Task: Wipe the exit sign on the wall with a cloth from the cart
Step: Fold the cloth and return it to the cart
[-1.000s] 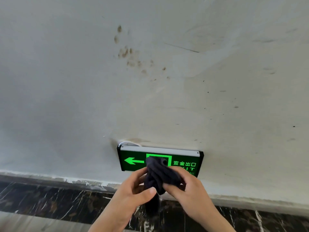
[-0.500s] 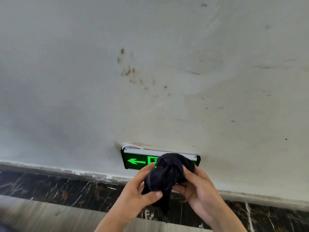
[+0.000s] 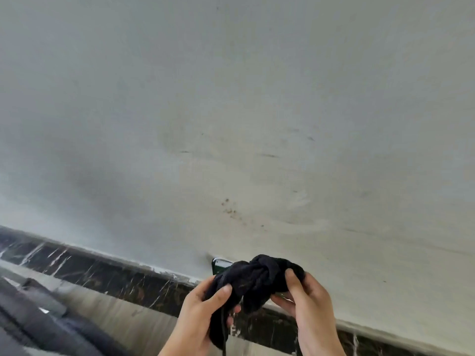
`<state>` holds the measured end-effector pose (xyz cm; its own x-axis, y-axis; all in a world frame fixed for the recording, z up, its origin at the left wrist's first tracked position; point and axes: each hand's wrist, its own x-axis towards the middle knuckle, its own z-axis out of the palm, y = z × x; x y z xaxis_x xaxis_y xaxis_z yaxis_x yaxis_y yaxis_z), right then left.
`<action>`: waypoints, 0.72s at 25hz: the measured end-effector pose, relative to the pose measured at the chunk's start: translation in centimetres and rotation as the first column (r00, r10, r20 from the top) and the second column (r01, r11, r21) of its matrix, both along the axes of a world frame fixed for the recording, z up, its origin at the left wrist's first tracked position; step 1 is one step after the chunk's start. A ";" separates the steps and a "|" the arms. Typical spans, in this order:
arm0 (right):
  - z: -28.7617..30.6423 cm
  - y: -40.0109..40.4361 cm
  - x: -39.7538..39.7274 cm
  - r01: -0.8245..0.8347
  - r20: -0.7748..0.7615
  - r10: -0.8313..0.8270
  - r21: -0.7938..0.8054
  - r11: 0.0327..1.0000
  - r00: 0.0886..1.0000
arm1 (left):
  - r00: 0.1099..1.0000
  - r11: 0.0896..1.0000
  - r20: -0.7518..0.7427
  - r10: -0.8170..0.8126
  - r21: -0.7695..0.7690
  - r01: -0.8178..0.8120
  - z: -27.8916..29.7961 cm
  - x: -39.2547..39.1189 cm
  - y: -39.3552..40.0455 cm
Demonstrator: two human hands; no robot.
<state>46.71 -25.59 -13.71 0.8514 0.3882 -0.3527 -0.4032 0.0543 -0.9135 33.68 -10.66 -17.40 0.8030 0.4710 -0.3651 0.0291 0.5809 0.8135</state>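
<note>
A dark, bunched-up cloth [image 3: 257, 281] is held low in the view, in front of the wall. My left hand [image 3: 205, 312] grips its left end, which trails down past my palm. My right hand [image 3: 305, 301] grips its right end. The exit sign [image 3: 220, 265] is mounted low on the wall just behind the cloth. Only its dark left corner shows; the cloth and my hands hide the rest of it.
The pale plaster wall [image 3: 231, 124] fills most of the view, with brown spots [image 3: 230, 208] above the sign. A dark marble skirting band [image 3: 102, 273] runs along its base. A dark blurred object [image 3: 38, 317] sits at the lower left.
The view has swung up and tilted, so the sign and my hands sit lower and further right. The cloth now covers nearly all of the sign's green face; my right thumb is over the bundle.
</note>
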 end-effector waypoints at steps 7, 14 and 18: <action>13.3 -3.0 -1.4 -0.140 -0.224 0.199 0.254 0.957 0.954 | 0.976 0.986 0.188 0.111 -0.147 -0.084 13.8 -2.3 -3.4; 15.7 -0.3 -5.1 -0.464 -0.078 0.474 0.113 0.878 0.877 | 0.929 0.952 0.218 0.298 -0.142 -0.272 17.8 -7.5 -4.3; 16.3 4.6 -9.1 -0.574 -0.025 0.575 0.020 0.818 0.818 | 0.861 0.879 0.207 0.464 -0.224 -0.420 19.2 -12.7 -2.4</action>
